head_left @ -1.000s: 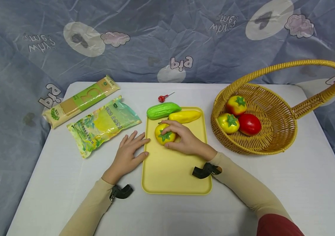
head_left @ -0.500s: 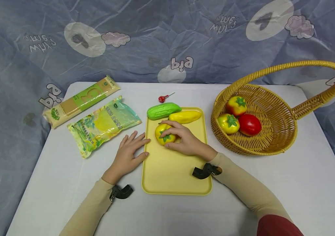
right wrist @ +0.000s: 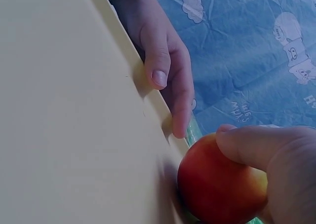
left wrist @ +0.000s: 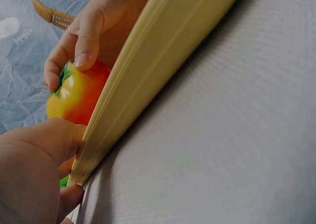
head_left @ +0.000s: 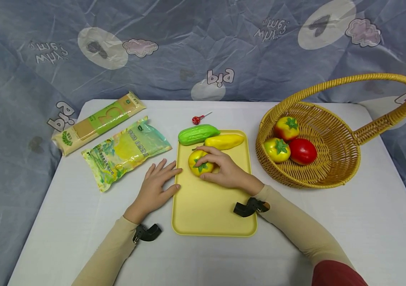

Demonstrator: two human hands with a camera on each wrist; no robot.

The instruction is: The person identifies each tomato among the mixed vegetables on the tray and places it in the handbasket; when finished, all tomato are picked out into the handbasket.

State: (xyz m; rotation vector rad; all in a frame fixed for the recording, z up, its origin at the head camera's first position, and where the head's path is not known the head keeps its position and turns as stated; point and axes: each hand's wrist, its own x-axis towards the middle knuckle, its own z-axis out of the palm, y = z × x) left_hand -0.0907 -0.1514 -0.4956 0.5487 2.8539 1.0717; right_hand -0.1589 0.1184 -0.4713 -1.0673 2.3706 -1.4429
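My right hand (head_left: 220,169) holds a yellow-and-red toy tomato (head_left: 194,162) with a green leafy top, thumb on one side and fingers over the other. The tomato sits at the upper left of a yellow tray (head_left: 213,214). In the right wrist view the thumb presses the red side of the tomato (right wrist: 217,184). My left hand (head_left: 156,186) lies spread at the tray's left edge, its thumb and fingertips touching the rim. Behind the tomato lie a green toy cucumber (head_left: 197,134), partly over the tray's rim, and a long yellow toy fruit (head_left: 226,141).
A wicker basket (head_left: 331,165) with a tall handle stands at the right, holding two yellow-red toy tomatoes (head_left: 277,149) and a red toy fruit (head_left: 303,151). At the left lie a noodle packet (head_left: 99,123) and a green-yellow bag (head_left: 125,153). A red lollipop (head_left: 198,119) lies behind the tray.
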